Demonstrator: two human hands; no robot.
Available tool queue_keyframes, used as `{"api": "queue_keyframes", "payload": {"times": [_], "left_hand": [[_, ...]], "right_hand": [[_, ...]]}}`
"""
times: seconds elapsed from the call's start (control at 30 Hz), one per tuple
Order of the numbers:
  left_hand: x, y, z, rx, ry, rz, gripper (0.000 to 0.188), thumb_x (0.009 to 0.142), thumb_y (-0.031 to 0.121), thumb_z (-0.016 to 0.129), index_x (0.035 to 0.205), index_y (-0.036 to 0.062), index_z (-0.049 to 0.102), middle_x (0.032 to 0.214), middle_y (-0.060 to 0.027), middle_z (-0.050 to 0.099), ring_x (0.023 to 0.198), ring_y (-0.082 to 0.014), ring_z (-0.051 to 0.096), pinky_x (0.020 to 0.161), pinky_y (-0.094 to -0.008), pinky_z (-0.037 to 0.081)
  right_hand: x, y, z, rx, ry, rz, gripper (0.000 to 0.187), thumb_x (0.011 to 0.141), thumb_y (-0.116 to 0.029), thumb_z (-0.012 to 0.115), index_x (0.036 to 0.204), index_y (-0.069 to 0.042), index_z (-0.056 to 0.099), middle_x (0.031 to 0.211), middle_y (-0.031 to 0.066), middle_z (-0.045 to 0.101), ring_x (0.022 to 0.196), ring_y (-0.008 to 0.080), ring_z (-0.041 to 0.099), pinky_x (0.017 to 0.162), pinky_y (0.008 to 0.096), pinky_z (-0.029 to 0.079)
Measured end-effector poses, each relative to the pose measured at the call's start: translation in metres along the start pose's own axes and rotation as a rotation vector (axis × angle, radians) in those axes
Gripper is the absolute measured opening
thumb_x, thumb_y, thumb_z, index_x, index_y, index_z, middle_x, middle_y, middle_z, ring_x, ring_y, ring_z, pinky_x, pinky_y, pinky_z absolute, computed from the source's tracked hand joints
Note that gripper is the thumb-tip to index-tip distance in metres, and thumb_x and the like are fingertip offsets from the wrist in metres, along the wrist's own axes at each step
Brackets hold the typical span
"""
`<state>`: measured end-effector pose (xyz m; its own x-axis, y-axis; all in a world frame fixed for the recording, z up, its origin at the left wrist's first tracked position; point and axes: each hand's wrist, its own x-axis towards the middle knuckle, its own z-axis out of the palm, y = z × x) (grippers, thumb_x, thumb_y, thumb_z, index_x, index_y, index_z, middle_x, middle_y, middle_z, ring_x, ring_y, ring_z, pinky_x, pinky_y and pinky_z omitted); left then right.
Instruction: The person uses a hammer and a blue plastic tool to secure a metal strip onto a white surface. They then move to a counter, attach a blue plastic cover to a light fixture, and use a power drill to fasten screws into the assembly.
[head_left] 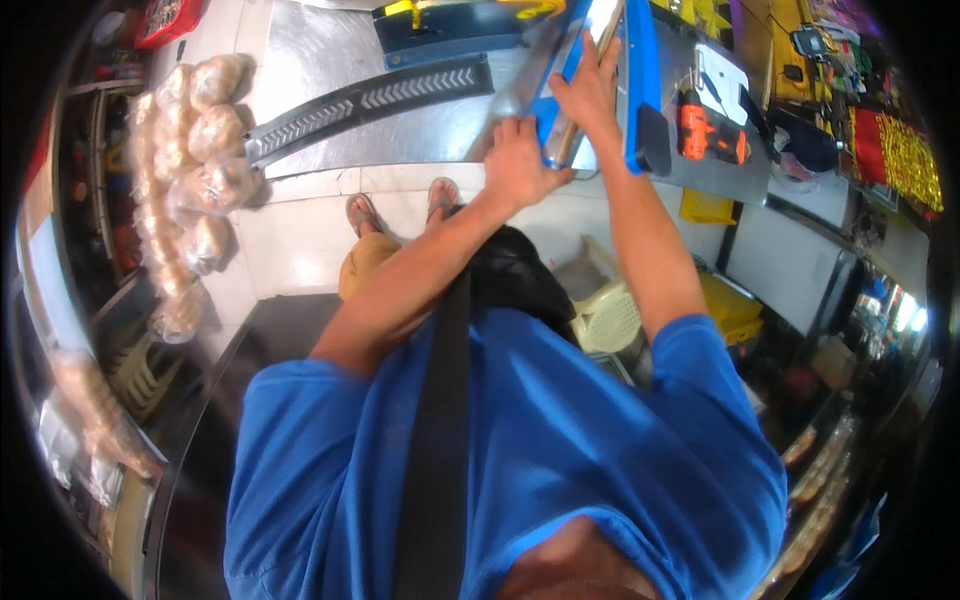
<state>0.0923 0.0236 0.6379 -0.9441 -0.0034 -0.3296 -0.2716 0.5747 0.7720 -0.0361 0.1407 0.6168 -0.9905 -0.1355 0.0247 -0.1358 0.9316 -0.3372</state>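
A long blue device (639, 95) with a shiny metal bar (572, 125) lies on the metal table, reaching from its near edge toward the back. My right hand (590, 95) rests on the bar, its fingers stretched out and its thumb apart on the left side. At the bar's near left end is my left hand (522, 165), with curled fingers and the thumb by the bar's end. What lies under its palm is hidden. To the left, a dark curved strip (370, 100) with pale chevron marks lies across the table.
Clear bags with pale round contents (212, 140) line the left side. An orange-and-black power tool (708, 132) and a white tray-like object (720, 82) lie right of the blue device. A cream plastic chair (608, 318) stands below the table. Yellow trim and a blue strip (455, 50) sit at the back.
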Motion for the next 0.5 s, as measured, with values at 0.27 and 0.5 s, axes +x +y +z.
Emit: {"api": "queue_keyframes", "payload": {"times": [0.27, 0.5], "left_hand": [[0.014, 0.005, -0.006, 0.040, -0.088, -0.028, 0.104, 0.062, 0.050, 0.089, 0.140, -0.0033, 0.045, 0.126, -0.0211, 0.050, 0.118, -0.0390, 0.057, 0.097, -0.0475, 0.051], [0.037, 0.008, 0.001, 0.038, -0.075, -0.020, 0.098, 0.062, 0.048, 0.090, 0.135, -0.0030, 0.050, 0.125, -0.0214, 0.053, 0.116, -0.0380, 0.060, 0.096, -0.0454, 0.052]], "right_hand": [[0.008, 0.002, -0.002, -0.057, -0.024, 0.035, 0.093, 0.086, -0.033, 0.072, 0.160, -0.014, 0.019, 0.162, 0.0345, -0.002, 0.140, 0.0602, 0.028, 0.118, 0.0505, 0.030], [0.035, 0.015, 0.005, 0.160, 0.058, -0.013, 0.089, 0.083, -0.038, 0.073, 0.158, -0.015, 0.030, 0.161, 0.0349, 0.011, 0.146, 0.0516, 0.025, 0.119, 0.0508, 0.028]]}}
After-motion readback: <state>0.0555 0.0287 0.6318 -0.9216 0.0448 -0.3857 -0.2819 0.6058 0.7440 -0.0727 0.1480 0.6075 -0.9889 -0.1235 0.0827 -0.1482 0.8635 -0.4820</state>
